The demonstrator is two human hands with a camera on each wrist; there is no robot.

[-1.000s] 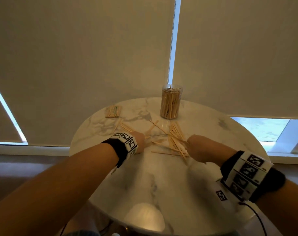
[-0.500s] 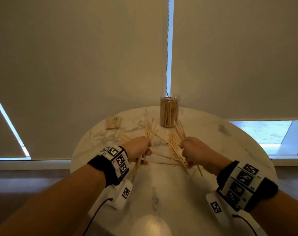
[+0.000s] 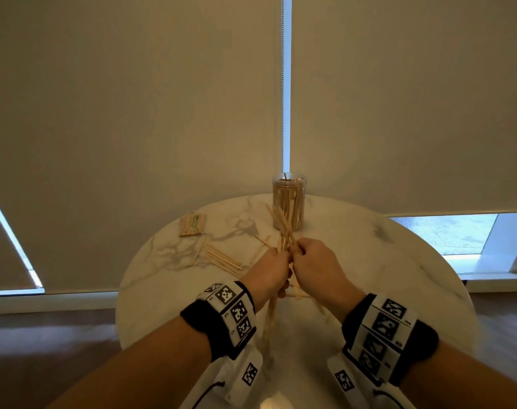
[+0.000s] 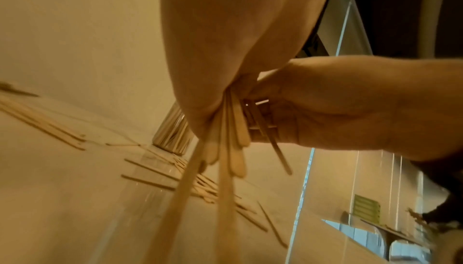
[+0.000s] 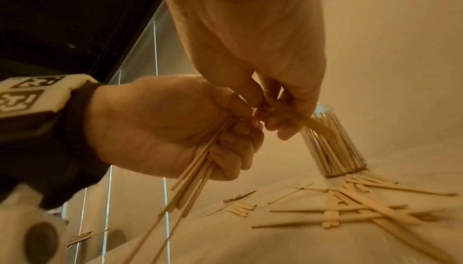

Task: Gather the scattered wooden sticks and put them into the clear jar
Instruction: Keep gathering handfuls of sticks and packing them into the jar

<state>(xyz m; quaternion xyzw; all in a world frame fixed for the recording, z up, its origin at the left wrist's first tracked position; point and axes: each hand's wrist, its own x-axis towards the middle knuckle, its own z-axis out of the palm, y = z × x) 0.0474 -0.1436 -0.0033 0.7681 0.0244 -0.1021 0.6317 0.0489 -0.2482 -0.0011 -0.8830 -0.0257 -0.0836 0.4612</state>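
Both hands meet above the middle of the round marble table [image 3: 384,276]. My left hand [image 3: 276,262] grips a bundle of wooden sticks [image 3: 283,231] that fans up toward the jar and hangs down below the fist. My right hand [image 3: 301,252] touches it, fingers curled round sticks of the same bundle. In the right wrist view the left hand [image 5: 162,129] grips the sticks [image 5: 195,179], and the right hand's fingers [image 5: 278,127] pinch them just above. The clear jar [image 3: 288,202], standing upright and packed with sticks, is at the table's far edge behind the hands.
Loose sticks [image 3: 221,258] lie left of the hands, and more lie under and in front of them [image 5: 350,208]. A small banded pack of sticks [image 3: 192,225] sits at the far left. Window blinds [image 3: 133,113] hang close behind the table.
Both hands rose off the table with sticks and came together at the centre. The two handfuls now form one bundle. The camera tilted up slightly.
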